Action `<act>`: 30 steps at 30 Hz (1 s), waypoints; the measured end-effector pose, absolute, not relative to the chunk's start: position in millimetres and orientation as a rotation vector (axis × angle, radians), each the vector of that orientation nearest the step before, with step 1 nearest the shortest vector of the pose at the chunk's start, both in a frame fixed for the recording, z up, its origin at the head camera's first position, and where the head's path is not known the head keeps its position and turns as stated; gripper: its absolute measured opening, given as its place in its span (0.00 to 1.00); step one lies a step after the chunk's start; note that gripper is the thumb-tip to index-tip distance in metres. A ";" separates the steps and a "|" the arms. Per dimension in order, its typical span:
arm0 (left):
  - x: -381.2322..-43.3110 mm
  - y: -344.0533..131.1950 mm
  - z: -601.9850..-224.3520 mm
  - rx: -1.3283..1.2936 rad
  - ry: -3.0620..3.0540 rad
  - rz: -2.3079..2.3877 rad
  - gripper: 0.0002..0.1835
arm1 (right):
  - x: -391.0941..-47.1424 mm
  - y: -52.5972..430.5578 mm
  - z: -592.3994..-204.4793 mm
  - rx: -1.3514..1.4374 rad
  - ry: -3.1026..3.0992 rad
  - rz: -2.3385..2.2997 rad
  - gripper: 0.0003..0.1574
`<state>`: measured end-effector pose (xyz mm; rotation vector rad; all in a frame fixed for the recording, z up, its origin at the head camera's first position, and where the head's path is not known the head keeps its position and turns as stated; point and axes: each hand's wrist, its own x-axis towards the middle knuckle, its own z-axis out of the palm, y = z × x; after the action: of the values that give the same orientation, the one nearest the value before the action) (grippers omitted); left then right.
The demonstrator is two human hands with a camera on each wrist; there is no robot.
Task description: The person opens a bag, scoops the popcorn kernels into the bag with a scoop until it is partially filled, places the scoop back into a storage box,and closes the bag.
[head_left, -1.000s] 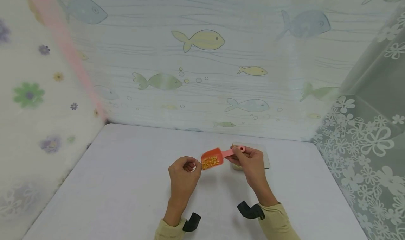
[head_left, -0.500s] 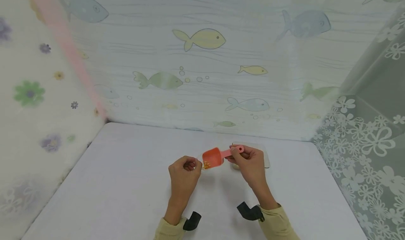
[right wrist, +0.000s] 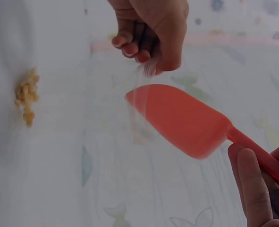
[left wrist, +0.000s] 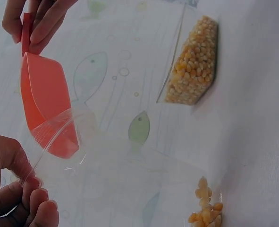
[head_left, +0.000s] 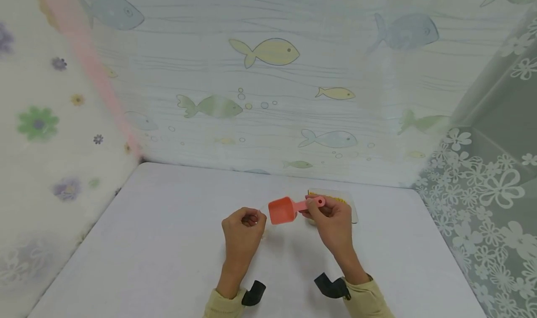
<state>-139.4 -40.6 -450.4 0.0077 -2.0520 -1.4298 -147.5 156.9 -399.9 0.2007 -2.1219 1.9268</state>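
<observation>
Corn kernels [left wrist: 207,215] have left the coral scoop [left wrist: 52,90] since the earlier frame. Left wrist view: they rest in the bottom of the clear plastic bag [left wrist: 115,170]; the left hand [left wrist: 26,191] pinches its rim, presumably keeping the mouth spread. Right wrist: the right hand [right wrist: 257,189] grips the scoop's handle, tip apparently inside the bag. Head: white table [head_left: 168,234] beneath both hands, clear corn container [head_left: 352,206] just beyond the right, fish-print curtain [head_left: 264,80] further off.

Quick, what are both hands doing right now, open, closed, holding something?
Left hand: closed, pinching a clear plastic bag.
Right hand: closed, holding an orange scoop by its handle.
</observation>
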 end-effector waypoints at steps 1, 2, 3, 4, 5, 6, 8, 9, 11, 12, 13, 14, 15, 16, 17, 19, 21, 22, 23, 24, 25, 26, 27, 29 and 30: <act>-139.5 -40.6 -450.6 0.009 -2.053 -1.430 0.05 | -147.3 157.4 -401.2 0.193 -2.118 1.925 0.12; -139.7 -40.7 -450.7 0.011 -2.054 -1.432 0.05 | -147.1 158.0 -402.6 0.178 -2.117 1.924 0.12; -139.8 -40.6 -450.9 0.012 -2.054 -1.435 0.05 | -146.9 158.8 -404.3 0.165 -2.113 1.925 0.12; -140.0 -40.7 -451.1 0.013 -2.054 -1.438 0.05 | -146.8 159.7 -406.4 0.148 -2.108 1.929 0.12; -140.2 -40.7 -451.2 0.014 -2.053 -1.442 0.05 | -146.5 160.8 -408.4 0.129 -2.103 1.931 0.13; -140.4 -40.7 -451.3 0.013 -2.053 -1.445 0.05 | -146.5 162.0 -410.7 0.111 -2.092 1.940 0.13; -140.8 -40.9 -451.2 0.010 -2.051 -1.449 0.06 | -146.3 164.8 -415.3 0.073 -2.057 1.975 0.14; -140.9 -41.0 -451.1 0.010 -2.053 -1.448 0.06 | -146.3 166.3 -417.4 0.058 -2.034 1.994 0.14; -141.1 -41.2 -450.7 0.010 -2.053 -1.442 0.06 | -146.1 170.0 -420.9 0.020 -1.982 2.041 0.15; -141.0 -41.4 -450.2 0.010 -2.052 -1.443 0.06 | -146.2 172.2 -422.4 0.000 -1.954 2.066 0.15; -140.9 -41.5 -450.0 0.012 -2.052 -1.442 0.06 | -146.0 174.4 -423.6 -0.023 -1.934 2.082 0.16; -140.8 -41.7 -449.6 0.012 -2.052 -1.443 0.06 | -145.8 176.9 -424.7 -0.040 -1.920 2.090 0.16; -140.8 -41.8 -449.3 0.012 -2.051 -1.443 0.06 | -145.6 179.6 -425.8 -0.053 -1.909 2.096 0.17; -140.6 -42.1 -449.2 0.012 -2.050 -1.445 0.06 | -145.4 182.0 -426.8 -0.066 -1.896 2.103 0.17; -140.6 -42.4 -448.9 0.014 -2.052 -1.449 0.06 | -145.0 184.6 -427.9 -0.080 -1.891 2.100 0.18; -140.9 -42.7 -449.4 0.012 -2.057 -1.443 0.06 | -143.4 190.1 -430.1 -0.105 -1.879 2.088 0.18; -141.5 -43.0 -449.6 0.012 -2.059 -1.439 0.06 | -142.1 196.2 -433.2 -0.128 -1.863 2.076 0.18; -141.6 -43.2 -449.8 0.013 -2.059 -1.438 0.06 | -141.3 199.3 -434.9 -0.144 -1.853 2.071 0.17; -141.8 -43.3 -449.9 0.014 -2.060 -1.436 0.06 | -140.5 202.6 -436.7 -0.165 -1.845 2.060 0.17; -142.0 -43.5 -450.1 0.013 -2.059 -1.433 0.06 | -139.6 206.1 -438.4 -0.184 -1.835 2.055 0.17; -142.1 -43.7 -450.1 0.014 -2.057 -1.434 0.06 | -139.0 209.6 -440.3 -0.203 -1.823 2.054 0.17; -142.0 -44.0 -449.9 0.015 -2.054 -1.439 0.06 | -138.3 213.3 -442.0 -0.223 -1.814 2.050 0.17; -141.9 -44.2 -449.9 0.015 -2.052 -1.441 0.06 | -137.2 216.8 -443.3 -0.239 -1.802 2.052 0.17; -141.9 -44.5 -449.9 0.013 -2.051 -1.445 0.06 | -135.1 224.2 -445.9 -0.273 -1.787 2.050 0.18; -141.7 -44.6 -449.9 0.013 -2.051 -1.449 0.06 | -134.1 228.2 -447.2 -0.290 -1.779 2.052 0.18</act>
<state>-141.7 -44.6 -449.9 0.0132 -2.0505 -1.4493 -134.1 228.2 -447.2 -0.2901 -1.7790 2.0524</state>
